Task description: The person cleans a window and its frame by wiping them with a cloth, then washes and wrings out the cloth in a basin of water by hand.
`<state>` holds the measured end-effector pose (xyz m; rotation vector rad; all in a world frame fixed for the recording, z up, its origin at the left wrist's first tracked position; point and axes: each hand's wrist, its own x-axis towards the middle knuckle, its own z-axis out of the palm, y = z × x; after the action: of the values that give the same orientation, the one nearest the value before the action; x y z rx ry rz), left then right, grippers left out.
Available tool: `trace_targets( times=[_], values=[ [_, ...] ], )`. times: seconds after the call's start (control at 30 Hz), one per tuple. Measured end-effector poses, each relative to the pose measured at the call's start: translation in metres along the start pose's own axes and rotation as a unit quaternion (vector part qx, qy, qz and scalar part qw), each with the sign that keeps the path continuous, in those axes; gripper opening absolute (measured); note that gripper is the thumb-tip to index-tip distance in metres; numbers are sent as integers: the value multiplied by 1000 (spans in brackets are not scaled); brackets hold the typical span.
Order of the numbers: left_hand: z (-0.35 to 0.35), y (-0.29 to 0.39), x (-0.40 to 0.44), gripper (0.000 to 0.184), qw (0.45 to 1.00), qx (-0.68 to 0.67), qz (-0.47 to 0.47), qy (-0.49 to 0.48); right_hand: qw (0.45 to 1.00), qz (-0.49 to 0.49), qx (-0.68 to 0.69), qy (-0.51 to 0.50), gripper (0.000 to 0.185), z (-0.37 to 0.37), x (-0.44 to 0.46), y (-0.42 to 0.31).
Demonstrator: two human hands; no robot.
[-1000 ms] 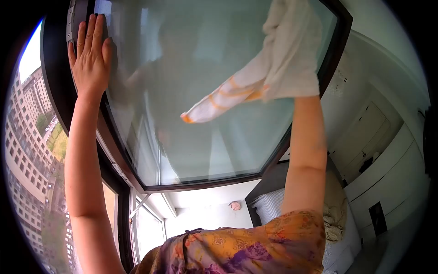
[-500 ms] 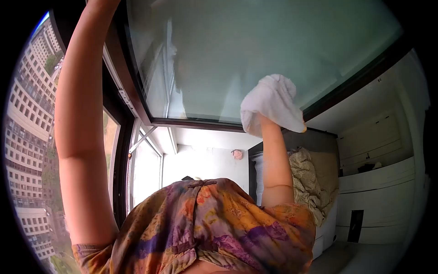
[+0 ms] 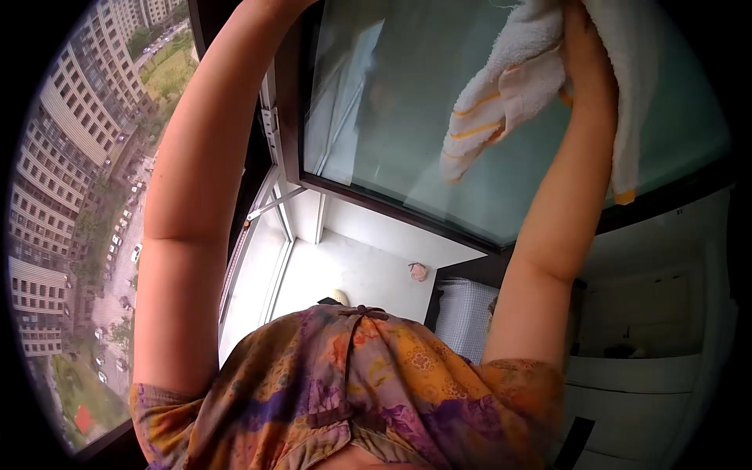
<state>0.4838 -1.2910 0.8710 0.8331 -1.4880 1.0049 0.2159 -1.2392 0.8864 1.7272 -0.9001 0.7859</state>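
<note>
A white cloth (image 3: 509, 94) with orange stripes hangs in folds on both sides of my right wrist, against the glass pane (image 3: 415, 102). My right hand (image 3: 577, 19) is at the top edge of the view, holding the cloth; its fingers are hidden. The pane sits in a dark frame (image 3: 407, 210). My left arm reaches up along the hinged side of this frame, and my left hand is beyond the top edge of the view.
Tall buildings (image 3: 86, 117) and a street with parked cars lie far below on the left. A metal stay (image 3: 276, 204) joins the frame low down. Behind are a bed (image 3: 466, 313), a pink item (image 3: 417, 272) on the white wall and pale cabinets (image 3: 627, 392).
My right hand and the cloth have moved up from the pane's lower edge, and the cloth's ends now hang loose. The view has shifted; my left hand showed flat and spread a second ago.
</note>
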Motion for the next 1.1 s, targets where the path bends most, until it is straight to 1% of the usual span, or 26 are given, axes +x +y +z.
trace_targets(
  times=[0.07, 0.1, 0.13, 0.2, 0.23, 0.27, 0.37, 0.4, 0.43, 0.47, 0.5, 0.53, 0.6, 0.63, 0.7, 0.73, 0.77, 0.83, 0.93, 1.03, 1.07, 1.1],
  values=[
    [-9, 3, -6, 50, 997, -48, -24, -50, 996, -28, 35, -74, 50, -6, -32, -30],
    [-14, 5, -10, 50, 997, -52, -29, -58, 989, -40, 63, -127, 51, -12, -55, -48],
    [-17, 9, -16, 50, 997, -51, -29, -56, 977, -42, 98, -186, 52, -20, -80, -65],
    [-23, 17, -28, 50, 992, -74, -55, -89, 938, -31, 177, -297, 53, -31, -125, -95],
    [-25, 19, -35, 51, 988, -79, -69, -109, 916, -15, 222, -333, 54, -29, -146, -105],
    [-27, 21, -43, 51, 989, -78, -69, -107, 902, 1, 271, -336, 44, -18, -163, -110],
    [-38, 26, -63, 54, 976, -101, -94, -166, 842, 41, 417, -339, 14, 1, -181, -117],
    [-36, 23, -64, 54, 976, -99, -95, -167, 841, 41, 429, -326, 15, 1, -174, -109],
    [-34, 21, -69, 54, 969, -159, -108, -152, 858, 33, 414, -302, 15, 1, -159, -97],
    [-37, 19, -76, 55, 958, -217, -122, -140, 897, 17, 358, -258, 16, 0, -138, -80],
    [-45, 24, -69, 55, 940, -274, -158, -129, 930, 1, 304, -205, 16, 0, -116, -64],
    [-46, 30, -66, 58, 873, -426, -216, -98, 957, -10, 248, -148, 17, 3, -93, -50],
    [-43, 30, -63, 61, 830, -498, -246, -52, 985, -33, 163, -39, 18, 7, -41, -31],
    [-49, 30, -61, 61, 832, -491, -253, -61, 990, -38, 139, -2, 18, 8, -20, -30],
    [-60, 32, -55, 64, 809, -512, -282, -61, 991, -54, 113, 39, 19, 10, 17, -39],
    [-62, 34, -53, 68, 788, -537, -297, -53, 990, -63, 115, 41, 20, 13, 25, -49],
    [-62, 22, -66, 68, 868, -440, -220, -68, 989, -78, 117, 36, 21, 16, 30, -63],
    [-67, 11, -79, 69, 928, -336, -137, -86, 985, -104, 136, 15, 22, 23, 30, -94],
    [-69, 9, -83, 68, 863, -428, -256, -80, 966, -151, 201, -55, 24, 39, -6, -143],
    [-68, 14, -85, 68, 774, -512, -367, -71, 926, -188, 296, -141, 26, 52, -72, -186],
    [-65, 12, -96, 67, 813, -476, -330, -54, 910, -190, 329, -164, 27, 57, -92, -196],
    [-68, 10, -100, 67, 832, -443, -326, -68, 893, -189, 363, -189, 28, 62, -114, -206]
  ],
)
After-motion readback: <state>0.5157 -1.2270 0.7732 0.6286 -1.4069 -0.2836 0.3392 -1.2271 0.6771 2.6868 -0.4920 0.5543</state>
